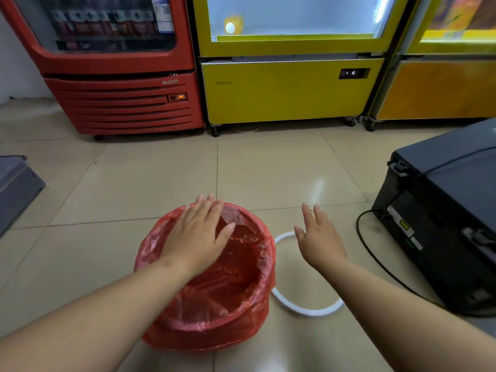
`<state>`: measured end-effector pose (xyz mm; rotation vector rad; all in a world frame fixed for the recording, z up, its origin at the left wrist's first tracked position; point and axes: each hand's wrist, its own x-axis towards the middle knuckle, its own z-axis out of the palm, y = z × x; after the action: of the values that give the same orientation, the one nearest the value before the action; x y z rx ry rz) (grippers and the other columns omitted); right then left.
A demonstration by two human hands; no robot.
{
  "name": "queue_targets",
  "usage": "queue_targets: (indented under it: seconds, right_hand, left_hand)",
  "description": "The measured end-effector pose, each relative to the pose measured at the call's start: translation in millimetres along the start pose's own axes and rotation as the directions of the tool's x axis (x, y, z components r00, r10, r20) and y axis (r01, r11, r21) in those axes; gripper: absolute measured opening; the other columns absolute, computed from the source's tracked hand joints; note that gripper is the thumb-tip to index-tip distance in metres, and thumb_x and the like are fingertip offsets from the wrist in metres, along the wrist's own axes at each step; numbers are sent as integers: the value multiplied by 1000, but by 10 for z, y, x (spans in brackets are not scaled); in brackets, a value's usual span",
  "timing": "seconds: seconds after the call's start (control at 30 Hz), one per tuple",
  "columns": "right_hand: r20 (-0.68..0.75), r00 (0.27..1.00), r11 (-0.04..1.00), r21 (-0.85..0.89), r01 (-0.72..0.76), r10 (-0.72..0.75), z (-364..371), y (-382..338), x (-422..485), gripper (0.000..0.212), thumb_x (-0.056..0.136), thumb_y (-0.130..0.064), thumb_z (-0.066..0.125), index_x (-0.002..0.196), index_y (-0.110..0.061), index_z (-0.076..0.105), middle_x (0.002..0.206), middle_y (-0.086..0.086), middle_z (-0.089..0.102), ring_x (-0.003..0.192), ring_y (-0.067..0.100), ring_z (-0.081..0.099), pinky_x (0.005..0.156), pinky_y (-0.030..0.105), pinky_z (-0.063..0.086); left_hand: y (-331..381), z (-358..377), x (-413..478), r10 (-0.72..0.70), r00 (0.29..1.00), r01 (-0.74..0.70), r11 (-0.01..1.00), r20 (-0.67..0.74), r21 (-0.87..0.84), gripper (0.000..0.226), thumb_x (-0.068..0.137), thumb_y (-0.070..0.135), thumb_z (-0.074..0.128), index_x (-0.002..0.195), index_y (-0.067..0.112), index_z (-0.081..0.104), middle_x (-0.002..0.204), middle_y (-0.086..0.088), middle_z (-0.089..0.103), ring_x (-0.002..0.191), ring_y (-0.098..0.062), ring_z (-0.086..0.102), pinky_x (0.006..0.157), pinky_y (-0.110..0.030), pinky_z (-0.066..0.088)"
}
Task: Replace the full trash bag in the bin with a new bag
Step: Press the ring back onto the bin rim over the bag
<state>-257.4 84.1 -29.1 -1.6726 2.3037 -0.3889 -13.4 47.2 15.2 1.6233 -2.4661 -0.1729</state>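
- The left hand (196,237) lay flat, palm down, on the far left part of the rim, in the lower middle of the frame. Its fingers were straight and close together, and the thumb stood apart, pointing over the opening.
- The left forearm came in from the lower left corner, bare, and crossed the near edge of the rim.
- The right hand (320,237) was held out, palm down, just to the right of the centre. Its fingers were straight and a little spread, with the thumb out to the left, and it held nothing.
- This hand was over the far side of a white ring (308,312) that lay on the tiled floor (134,189). I could not tell whether it touched the ring.
- The red bag (228,296) lined the bin in the lower middle of the frame. It was thin, shiny and wrinkled, its edge was folded down over the outside, and the inside looked empty.
- The bag covered the bin completely, so the bin itself did not show.
- The ring lay just beside the bag, on its right.
- Behind, a red cooler (120,103) stood at the upper left and a yellow cooler (287,92) at the upper middle.
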Motion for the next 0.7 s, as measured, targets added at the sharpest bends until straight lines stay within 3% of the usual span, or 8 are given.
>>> queue_targets:
  seconds: [0.37,0.57,0.7]
  right_hand:
    - [222,943,967,-116,-225,246,602,1222,8,58,98,-32,31,149,-29,4,160,3,-2,147,21,0,120,41,9]
    - [383,845,927,-113,-359,374,869,1480,38,58,97,-23,26,149,-32,3,159,3,-11,146,21,-8,119,41,1]
    - [459,755,869,-86,-487,469,1008,1579,42,54,98,-27,20,149,-33,4,159,6,-13,146,23,-8,119,40,-2]
  left_hand:
    - [545,337,299,-37,999,36,999,21,31,64,91,51,20,147,21,11,158,-2,9,146,-15,2,117,-33,-1]
    - [603,428,375,-72,997,72,997,4,40,63,91,50,20,147,21,12,158,-1,8,145,-14,1,118,-33,0]
    - [593,431,400,-85,996,85,996,-18,26,63,91,49,20,147,21,13,158,0,9,145,-14,2,119,-34,1]
